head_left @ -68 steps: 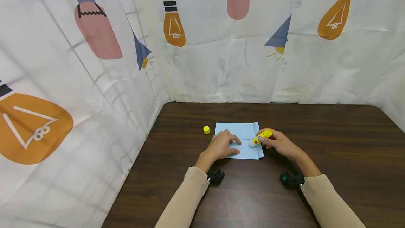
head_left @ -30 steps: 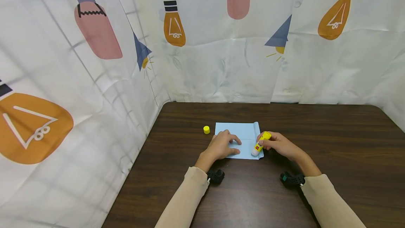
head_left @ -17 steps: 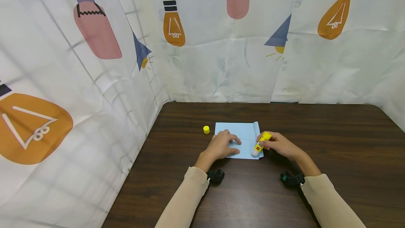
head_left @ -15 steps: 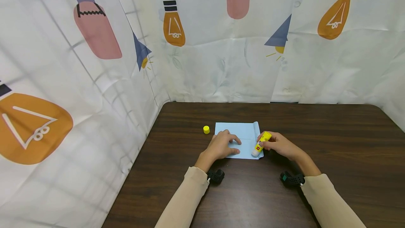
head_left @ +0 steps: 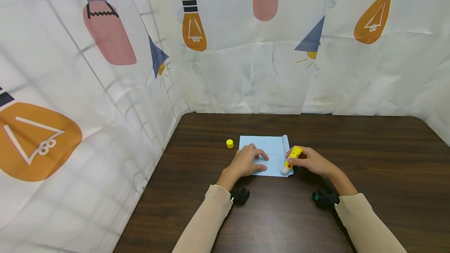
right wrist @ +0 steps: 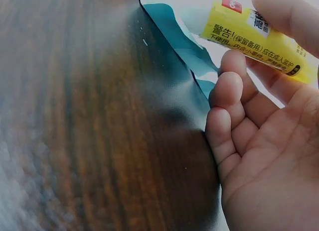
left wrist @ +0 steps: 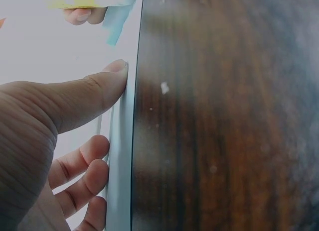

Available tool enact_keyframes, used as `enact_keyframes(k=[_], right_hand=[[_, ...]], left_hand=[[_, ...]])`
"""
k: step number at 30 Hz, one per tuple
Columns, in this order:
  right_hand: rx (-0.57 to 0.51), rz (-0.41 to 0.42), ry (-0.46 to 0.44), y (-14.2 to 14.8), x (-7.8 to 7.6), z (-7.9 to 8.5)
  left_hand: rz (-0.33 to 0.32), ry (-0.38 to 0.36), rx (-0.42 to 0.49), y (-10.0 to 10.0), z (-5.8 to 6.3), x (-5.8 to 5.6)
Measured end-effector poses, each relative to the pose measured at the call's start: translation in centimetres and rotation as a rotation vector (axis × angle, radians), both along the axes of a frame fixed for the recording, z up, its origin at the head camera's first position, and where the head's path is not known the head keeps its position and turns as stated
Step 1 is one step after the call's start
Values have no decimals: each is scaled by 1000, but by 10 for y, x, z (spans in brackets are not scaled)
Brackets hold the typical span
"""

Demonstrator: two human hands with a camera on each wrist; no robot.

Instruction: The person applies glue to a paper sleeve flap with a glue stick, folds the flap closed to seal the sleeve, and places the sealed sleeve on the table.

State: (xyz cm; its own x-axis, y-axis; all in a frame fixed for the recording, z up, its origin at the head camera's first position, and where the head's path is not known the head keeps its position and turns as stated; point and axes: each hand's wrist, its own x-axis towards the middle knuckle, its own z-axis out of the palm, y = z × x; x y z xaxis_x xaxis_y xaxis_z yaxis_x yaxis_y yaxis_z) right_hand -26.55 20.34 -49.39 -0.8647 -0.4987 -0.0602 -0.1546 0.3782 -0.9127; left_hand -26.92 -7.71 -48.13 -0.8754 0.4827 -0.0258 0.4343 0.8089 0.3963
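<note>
Yellow glue stick (right wrist: 249, 39) pinched in right fingers (right wrist: 227, 89); left fingers (left wrist: 93, 177) (loosely parted) on paper (head_left: 260, 143).

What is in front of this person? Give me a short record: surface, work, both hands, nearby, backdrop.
Surface: dark brown wood-grain table
Work: light blue rectangular paper sheet, right edge raised
Left hand: rests on the sheet
Right hand: holds a yellow cylindrical glue stick, white end down near that edge
Nearby: small yellow cylindrical cap, left of the sheet
Backdrop: white cloth printed with orange bulbs
</note>
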Motion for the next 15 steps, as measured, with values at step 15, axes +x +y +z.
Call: enact_keyframes(k=[15], right_hand=[[-62,27,-36,3,-2,-2]], left_hand=[[3,-2,3,0,-2,0]])
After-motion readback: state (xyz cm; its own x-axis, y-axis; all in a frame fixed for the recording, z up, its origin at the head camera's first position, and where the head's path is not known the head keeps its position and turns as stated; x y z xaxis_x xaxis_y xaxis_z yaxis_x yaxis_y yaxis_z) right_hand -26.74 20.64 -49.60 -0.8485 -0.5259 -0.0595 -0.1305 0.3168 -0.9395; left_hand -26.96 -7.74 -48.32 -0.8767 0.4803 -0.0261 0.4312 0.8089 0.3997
